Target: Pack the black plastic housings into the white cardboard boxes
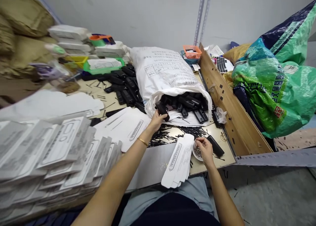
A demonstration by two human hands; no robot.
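Nearest the camera, a dark lap and pale shirt hem sit under the table [222, 160] edge, with both forearms reaching out over it. Left hand [155, 121] is clenched around a small black plastic part [162, 109] at the mouth of the white woven sack [168, 77], which lies on its side and spills more of the same black pieces. Right hand [204, 150] rests over a small round dish of tiny metal bits [197, 151], fingertips pinched together inside it; whether anything is actually caught between them cannot be told. Just left of that dish lies a short stack of flat white card sleeves [179, 161] hanging over the table edge, and a heap of thin black pins [172, 133] spreads between the two hands. Another black part [215, 146] lies just beside the right hand. A tall leaning pile of printed flat cartons [56, 160] fills the left side.

By the look of it, this is the pick-up step: one part drawn from the sack while a small metal piece is gathered. Bringing the two together would call for a fine pinch and drawing both hands inward
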